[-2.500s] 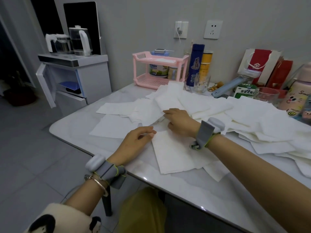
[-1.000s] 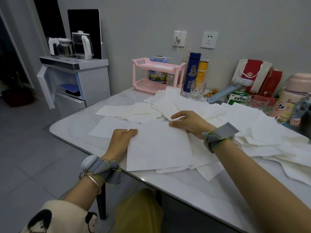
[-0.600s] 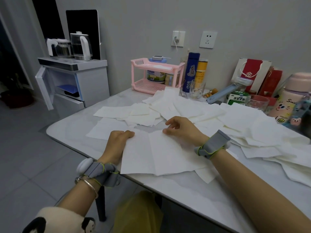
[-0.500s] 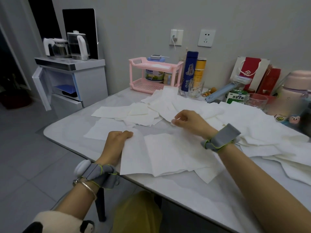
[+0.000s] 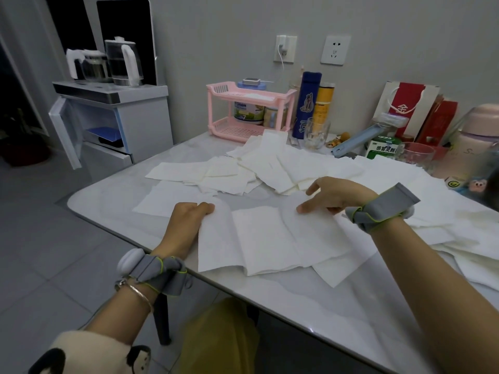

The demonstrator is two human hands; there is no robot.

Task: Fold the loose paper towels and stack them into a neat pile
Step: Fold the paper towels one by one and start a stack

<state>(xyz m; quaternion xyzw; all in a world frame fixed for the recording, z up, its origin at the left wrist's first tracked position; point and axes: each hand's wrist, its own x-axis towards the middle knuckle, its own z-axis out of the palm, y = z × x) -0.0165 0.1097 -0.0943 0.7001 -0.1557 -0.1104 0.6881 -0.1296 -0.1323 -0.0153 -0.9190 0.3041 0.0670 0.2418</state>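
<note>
Many loose white paper towels [image 5: 272,168] lie scattered over the white marble table [image 5: 270,306], and more are spread to the right [image 5: 405,184]. Near the front edge a folded towel [image 5: 264,238] lies flat, overlapping a sheet [image 5: 216,238] beside it. My left hand [image 5: 189,220] curls its fingers over that sheet's left edge and holds it. Just above the folded towel's right part is my right hand [image 5: 334,195], fingers apart, with the index fingertip touching the paper. Both wrists wear grey bands.
Along the back wall stand a pink rack [image 5: 243,112], a blue bottle [image 5: 307,103], two glasses [image 5: 316,133] [image 5: 415,155], a red gift bag [image 5: 405,106] and a pink flask [image 5: 480,136]. A cabinet with kettles [image 5: 113,103] stands off the table's left.
The towel that both hands held up has been laid down near the front edge and folded over. My right hand let go and now rests spread over it. My left hand kept its grip.
</note>
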